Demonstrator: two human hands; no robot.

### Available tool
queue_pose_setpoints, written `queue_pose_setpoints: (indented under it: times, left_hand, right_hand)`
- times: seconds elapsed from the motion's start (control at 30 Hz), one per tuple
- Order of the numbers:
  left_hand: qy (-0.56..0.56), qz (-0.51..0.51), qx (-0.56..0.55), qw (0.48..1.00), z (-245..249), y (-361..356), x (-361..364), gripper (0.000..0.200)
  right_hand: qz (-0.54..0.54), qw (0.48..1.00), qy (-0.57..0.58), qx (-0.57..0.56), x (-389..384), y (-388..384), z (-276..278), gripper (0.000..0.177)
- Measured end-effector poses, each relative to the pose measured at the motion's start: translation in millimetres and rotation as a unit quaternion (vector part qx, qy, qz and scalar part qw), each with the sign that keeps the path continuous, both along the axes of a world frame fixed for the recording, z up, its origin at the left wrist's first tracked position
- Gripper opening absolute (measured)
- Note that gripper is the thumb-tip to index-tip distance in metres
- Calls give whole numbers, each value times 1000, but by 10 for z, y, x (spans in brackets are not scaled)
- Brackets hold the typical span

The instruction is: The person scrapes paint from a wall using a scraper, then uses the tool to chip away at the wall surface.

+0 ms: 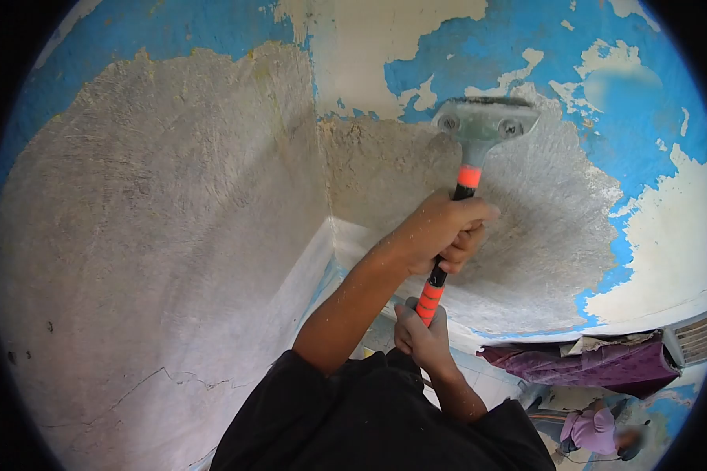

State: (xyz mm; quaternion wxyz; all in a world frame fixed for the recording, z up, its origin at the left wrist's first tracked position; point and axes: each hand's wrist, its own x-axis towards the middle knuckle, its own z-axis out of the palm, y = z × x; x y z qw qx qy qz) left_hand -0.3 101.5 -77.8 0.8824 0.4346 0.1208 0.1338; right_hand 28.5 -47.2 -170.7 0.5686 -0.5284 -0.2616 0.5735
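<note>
A long-handled wall scraper (480, 129) has its wide grey head against the wall, at the edge of the peeling blue paint (479, 51). Two round screws show on the head, and orange bands mark the black handle. My left hand (448, 233) is wrapped round the middle of the handle. Lower down, my right hand (424, 334) grips the handle's end below the orange-banded grip. Around the scraper head lies bare, rough grey plaster (542, 180). White dust specks my left forearm.
On the left a second wall (133, 212) of scraped plaster meets this one at a corner. A purple cloth (605, 369) hangs at lower right, beside a vent-like grille (695, 339). Farther below, another person (593, 430) in a pink top is in view.
</note>
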Motion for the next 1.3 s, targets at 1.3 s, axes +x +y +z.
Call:
queue_pose_setpoints:
  times: [1.3]
  left_hand:
    - [44, -60, -33, 997, -235, -142, -7, 45]
  right_hand:
    - [-17, 999, 51, -6, -223, -196, -209, 29]
